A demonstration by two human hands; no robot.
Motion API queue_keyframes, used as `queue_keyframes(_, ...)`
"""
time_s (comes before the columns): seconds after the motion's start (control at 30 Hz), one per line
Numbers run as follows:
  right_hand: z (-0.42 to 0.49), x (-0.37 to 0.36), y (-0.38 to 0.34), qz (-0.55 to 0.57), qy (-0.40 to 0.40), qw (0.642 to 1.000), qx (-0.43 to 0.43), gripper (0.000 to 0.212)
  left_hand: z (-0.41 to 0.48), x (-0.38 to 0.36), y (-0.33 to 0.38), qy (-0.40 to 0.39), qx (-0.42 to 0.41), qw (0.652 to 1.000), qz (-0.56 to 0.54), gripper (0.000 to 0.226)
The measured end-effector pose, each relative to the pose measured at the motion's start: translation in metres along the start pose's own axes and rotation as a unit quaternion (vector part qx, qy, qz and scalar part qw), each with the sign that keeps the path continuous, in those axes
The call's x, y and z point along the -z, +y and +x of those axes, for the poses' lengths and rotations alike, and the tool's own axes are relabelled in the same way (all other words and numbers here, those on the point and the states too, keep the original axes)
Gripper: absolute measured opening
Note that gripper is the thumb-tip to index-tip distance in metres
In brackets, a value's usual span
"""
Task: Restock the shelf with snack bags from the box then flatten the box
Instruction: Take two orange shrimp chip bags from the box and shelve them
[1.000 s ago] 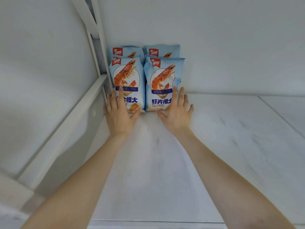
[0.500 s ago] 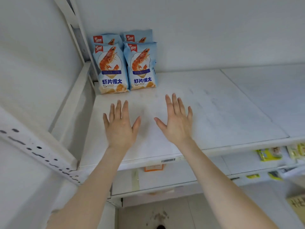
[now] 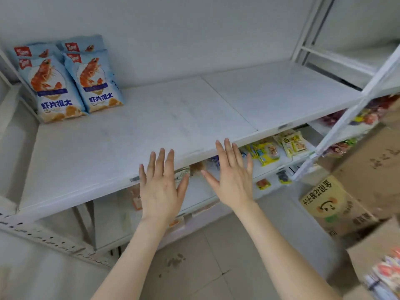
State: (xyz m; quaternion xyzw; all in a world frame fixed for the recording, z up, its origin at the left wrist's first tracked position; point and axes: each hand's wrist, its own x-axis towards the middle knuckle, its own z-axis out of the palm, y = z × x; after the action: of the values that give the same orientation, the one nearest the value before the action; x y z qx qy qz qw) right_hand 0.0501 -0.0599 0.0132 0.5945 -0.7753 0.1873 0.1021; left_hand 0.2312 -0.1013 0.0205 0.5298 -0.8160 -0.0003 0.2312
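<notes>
Nearest, low and to the right of the shelf: an open cardboard box, blurred colourful packets just showing inside, probably the next stock.

Next out, hovering at the shelf's front edge: left hand and right hand, backs up, fingers straight and spread, released, holding nothing, touching neither the shelf nor any bag. Seemingly between loads, due to turn toward the box.

Possible trouble from here:
- Grabbing too many slippery packets at once and spilling some onto the floor below the shelf.
- Shoving a fresh row in hard and toppling the light, puffy bags already standing on the shelf.
- Reaching into the wrong carton, given a printed box and a larger plain one stacked right of the shelf.

Farthest, in the shelf's back left corner: four snack bags, pale blue and glossy, each with an orange prawn picture, a red logo patch and dark blue lettering. Two in front, side by side and touching, leaning back slightly; two behind, only the tops visible. Much restocking left, by the look of it, and the box not yet flattened.
</notes>
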Motion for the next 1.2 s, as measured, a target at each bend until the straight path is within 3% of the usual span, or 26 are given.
queue_keyframes(0.23, -0.092, 0.045, 0.116, -0.036, -0.003, 0.997, -0.068, 0.08, -0.048, -0.026, 0.124, -0.027, -0.06, 0.997, -0.032, 0.067)
queue_keyframes(0.43, -0.178, 0.071, 0.204, -0.072, -0.007, 0.977, -0.198, 0.08, -0.084, -0.066, 0.223, -0.103, -0.153, 0.982, -0.051, 0.068)
queue_keyframes(0.63, -0.27, 0.078, 0.287, -0.082, -0.029, 0.924, -0.373, 0.082, -0.116, -0.118, 0.318, -0.186, -0.278, 0.939, -0.08, 0.068)
queue_keyframes(0.83, -0.357, 0.086, 0.363, -0.11, -0.021, 0.865, -0.489, 0.08, -0.163, -0.167, 0.423, -0.232, -0.378, 0.889, -0.113, 0.066)
queue_keyframes(1.0, -0.42, 0.099, 0.429, -0.127, -0.03, 0.829, -0.544, 0.08, -0.208, -0.202, 0.506, -0.278, -0.421, 0.855, -0.125, 0.07)
queue_keyframes(1.2, -0.478, 0.102, 0.51, -0.123, -0.053, 0.811, -0.57, 0.08, -0.255, -0.248, 0.596, -0.297, -0.454, 0.831, -0.125, 0.063)
